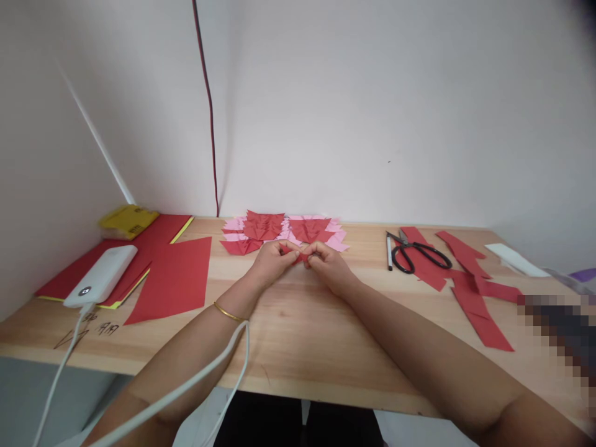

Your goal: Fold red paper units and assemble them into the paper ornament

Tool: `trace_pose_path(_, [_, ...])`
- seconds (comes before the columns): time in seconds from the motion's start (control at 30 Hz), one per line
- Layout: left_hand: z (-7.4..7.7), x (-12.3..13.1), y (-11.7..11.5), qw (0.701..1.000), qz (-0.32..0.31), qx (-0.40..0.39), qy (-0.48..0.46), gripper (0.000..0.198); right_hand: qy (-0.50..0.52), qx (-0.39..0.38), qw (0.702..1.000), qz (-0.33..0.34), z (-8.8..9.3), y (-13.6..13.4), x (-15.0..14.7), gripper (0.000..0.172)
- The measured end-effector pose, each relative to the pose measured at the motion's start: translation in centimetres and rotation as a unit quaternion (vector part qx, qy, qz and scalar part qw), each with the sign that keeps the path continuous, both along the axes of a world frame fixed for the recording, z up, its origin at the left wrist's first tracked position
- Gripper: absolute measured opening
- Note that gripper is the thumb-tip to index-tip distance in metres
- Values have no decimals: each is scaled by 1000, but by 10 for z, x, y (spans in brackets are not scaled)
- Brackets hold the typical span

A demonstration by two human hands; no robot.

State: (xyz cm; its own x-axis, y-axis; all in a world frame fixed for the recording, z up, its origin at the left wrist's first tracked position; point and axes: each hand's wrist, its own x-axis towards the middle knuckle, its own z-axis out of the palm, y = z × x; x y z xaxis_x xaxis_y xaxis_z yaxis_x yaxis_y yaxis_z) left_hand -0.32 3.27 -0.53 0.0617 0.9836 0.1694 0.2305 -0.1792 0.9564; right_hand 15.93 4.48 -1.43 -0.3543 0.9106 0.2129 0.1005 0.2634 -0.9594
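My left hand [274,259] and my right hand [326,263] meet at the middle of the wooden table [298,347]. Both pinch a small piece of red paper [302,256] between their fingertips, fingers curled close together. Just beyond them lies a pile of folded red and pink paper pieces [284,228] against the wall. A thin gold bangle [228,312] circles my left wrist.
Red paper sheets [174,276] and a white power bank [101,275] with its cable lie at the left, a yellow packet [128,220] behind them. Black scissors [419,253], a pen [389,251] and red paper strips [475,292] lie at the right. A blurred patch sits at the far right.
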Motion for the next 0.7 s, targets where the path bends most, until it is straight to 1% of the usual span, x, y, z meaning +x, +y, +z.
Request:
trace_pose_path(0.1, [-2,-2,2,1000,7,4,3,17,13,0,1000,7,-3,1,-1,7])
trace_pose_path(0.23, [1,-2,0,999,-6,14,30,19,-11,37,999,-37,-7,2,-3,10])
trace_pose_path(0.3, [4,-1,-2,998,-8,31,58,18,-16,54,997,-44,-7,2,-3,10])
trace_pose_path(0.43, [10,3,-5,993,22,63,95,10,-26,91,995,-35,-7,1,-3,8])
trace_pose_path(0.53, [11,4,-5,993,17,69,89,9,-38,103,993,-32,-6,0,-2,7])
trace_pose_path(0.7, [6,-1,-2,998,-25,41,44,13,-29,81,996,-26,-4,0,-2,11])
